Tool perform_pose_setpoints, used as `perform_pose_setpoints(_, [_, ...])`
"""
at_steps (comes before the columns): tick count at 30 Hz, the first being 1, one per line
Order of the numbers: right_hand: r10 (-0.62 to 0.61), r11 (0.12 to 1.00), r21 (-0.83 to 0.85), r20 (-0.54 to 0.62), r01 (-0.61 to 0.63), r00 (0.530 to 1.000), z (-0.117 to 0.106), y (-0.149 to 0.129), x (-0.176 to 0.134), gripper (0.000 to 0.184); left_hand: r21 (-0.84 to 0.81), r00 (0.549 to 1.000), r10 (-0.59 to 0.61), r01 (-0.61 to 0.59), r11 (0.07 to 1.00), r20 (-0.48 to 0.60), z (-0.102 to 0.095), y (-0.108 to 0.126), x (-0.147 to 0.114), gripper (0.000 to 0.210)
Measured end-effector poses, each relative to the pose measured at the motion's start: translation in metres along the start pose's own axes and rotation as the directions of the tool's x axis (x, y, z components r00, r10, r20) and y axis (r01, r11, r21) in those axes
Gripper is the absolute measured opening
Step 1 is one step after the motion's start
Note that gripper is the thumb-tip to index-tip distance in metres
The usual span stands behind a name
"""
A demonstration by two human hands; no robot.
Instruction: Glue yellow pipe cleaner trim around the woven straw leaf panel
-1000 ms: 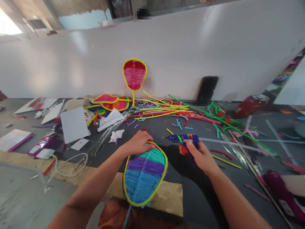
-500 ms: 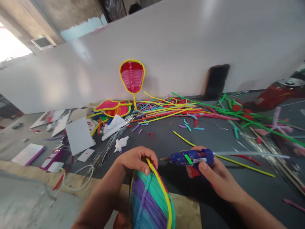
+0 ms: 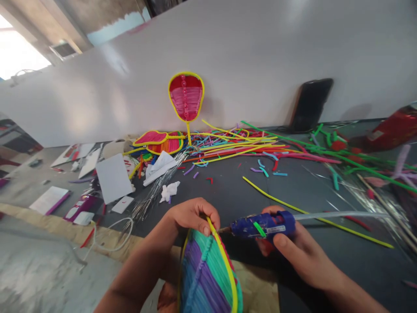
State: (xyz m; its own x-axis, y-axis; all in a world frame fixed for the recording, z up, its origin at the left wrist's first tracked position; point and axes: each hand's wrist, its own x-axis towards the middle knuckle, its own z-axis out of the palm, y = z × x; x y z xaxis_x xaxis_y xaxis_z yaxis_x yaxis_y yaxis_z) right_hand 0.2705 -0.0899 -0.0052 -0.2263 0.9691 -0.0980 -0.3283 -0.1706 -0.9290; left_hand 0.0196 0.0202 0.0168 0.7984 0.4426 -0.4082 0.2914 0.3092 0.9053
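My left hand [image 3: 195, 217] pinches the top of a leaf-shaped pipe-cleaner piece [image 3: 203, 274], striped green, purple and blue. A yellow pipe cleaner [image 3: 224, 256] runs along its right rim. In my right hand [image 3: 296, 248] is a blue hot glue gun [image 3: 263, 224], with a long clear glue stick [image 3: 342, 215] coming out of its back. The gun's nozzle points left and meets, or nearly meets, the yellow rim just beside my left fingertips. The lower end of the leaf-shaped piece is cut off by the picture's bottom edge.
Loose pipe cleaners [image 3: 234, 148] lie piled along the white board [image 3: 260, 65]. A pink, yellow-edged piece [image 3: 186, 98] stands before it. A phone [image 3: 311, 104] leans there, with a red can [image 3: 395, 128] farther right. Papers [image 3: 114, 178], wires [image 3: 153, 193] and a white cable [image 3: 112, 250] lie left.
The glue gun's nozzle has come up against the leaf-shaped piece's rim, closing the gap seen before. My left hand still pinches the piece. The camera view has shifted slightly.
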Motion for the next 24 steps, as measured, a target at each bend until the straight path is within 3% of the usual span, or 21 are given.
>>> perform_pose_setpoints(7, [-0.041,0.996,-0.081,0.073,0.047,0.996,-0.004,0.006,0.005,0.038,0.022,0.998,0.046,-0.047,0.999,0.034,-0.001,-0.003,0.001,0.045])
perform_pose_setpoints(14, [0.047,0.996,-0.067,-0.077,-0.052,0.996,0.007,-0.004,-0.001,0.046,0.020,0.987,0.065,-0.069,0.997,0.147,-0.008,-0.014,0.006,0.049])
perform_pose_setpoints(24, [0.086,0.996,-0.031,-0.098,-0.089,0.992,0.013,-0.008,-0.001,0.050,-0.008,0.985,0.067,-0.067,0.998,0.158,-0.008,-0.016,0.005,0.048])
